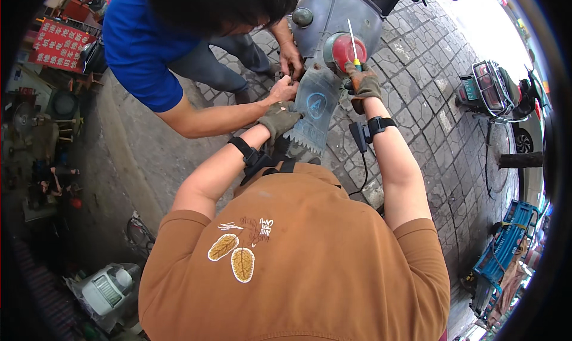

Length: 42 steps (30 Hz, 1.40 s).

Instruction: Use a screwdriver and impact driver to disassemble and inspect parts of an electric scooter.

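A grey, translucent mudflap [316,111] with a blue emblem and a jagged lower edge hangs below the red round tail light [342,50] of a grey scooter [333,10]. At the flap's left edge, my gloved left hand [279,120] is closed on it. My gloved right hand [364,86] grips a screwdriver [356,61] just right of the flap's top, its shaft pointing up across the tail light. A co-worker in a blue shirt bends in from the left. Both of that person's bare hands [287,76] are at the flap's upper left corner; what their fingers hold is unclear.
Grey paving stones [417,90] spread to the right. Another scooter [494,90] with a rear rack stands there, and a blue cargo tricycle [506,239] is farther down. At left are a red sign [62,46], cluttered shop goods and a plastic-wrapped white part [107,290].
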{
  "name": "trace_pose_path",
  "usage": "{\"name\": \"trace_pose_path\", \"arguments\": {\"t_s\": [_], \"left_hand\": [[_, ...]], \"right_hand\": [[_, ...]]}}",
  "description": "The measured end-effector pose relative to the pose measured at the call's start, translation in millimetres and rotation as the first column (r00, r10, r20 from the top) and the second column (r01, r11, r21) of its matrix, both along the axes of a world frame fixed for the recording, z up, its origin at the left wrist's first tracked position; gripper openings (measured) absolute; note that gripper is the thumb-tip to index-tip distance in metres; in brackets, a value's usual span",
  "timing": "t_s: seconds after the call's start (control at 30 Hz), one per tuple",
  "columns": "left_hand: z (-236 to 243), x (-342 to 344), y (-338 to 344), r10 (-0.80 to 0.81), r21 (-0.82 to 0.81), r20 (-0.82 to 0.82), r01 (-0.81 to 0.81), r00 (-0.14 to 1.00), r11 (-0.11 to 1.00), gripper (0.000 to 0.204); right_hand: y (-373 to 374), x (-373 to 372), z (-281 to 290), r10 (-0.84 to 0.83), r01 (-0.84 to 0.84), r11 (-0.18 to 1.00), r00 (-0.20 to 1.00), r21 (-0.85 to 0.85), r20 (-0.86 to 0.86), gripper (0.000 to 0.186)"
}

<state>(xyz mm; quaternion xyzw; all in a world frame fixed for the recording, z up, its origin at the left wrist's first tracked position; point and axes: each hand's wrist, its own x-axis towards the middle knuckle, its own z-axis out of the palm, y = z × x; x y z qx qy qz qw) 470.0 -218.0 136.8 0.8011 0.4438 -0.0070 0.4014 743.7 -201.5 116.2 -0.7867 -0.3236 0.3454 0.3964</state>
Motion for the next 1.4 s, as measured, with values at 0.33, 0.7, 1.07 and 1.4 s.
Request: {"name": "trace_pose_path", "arguments": {"t_s": [0.33,0.7,1.07,1.4], "left_hand": [[-14,-2,-1,0.001,0.038,0.067,-0.004,0.998,0.999,0.038],[-13,0,1,0.037,-0.028,0.038,-0.036,0.999,0.999,0.043],[5,4,-4,0.162,-0.192,0.118,-0.138,0.98,0.972,0.036],[-2,3,-6,0.119,0.041,0.052,-0.121,0.991,0.992,0.038]], "right_hand": [[5,9,-17,0.033,-0.034,0.997,0.999,0.071,0.022,0.05],[-8,-11,31,-0.019,0.025,0.999,0.986,0.034,-0.167,0.055],[-9,-8,24,-0.042,0.058,0.995,0.982,0.081,-0.186,0.046],[-12,-10,31,-0.032,0.048,0.997,0.969,0.06,-0.245,0.048]]}}
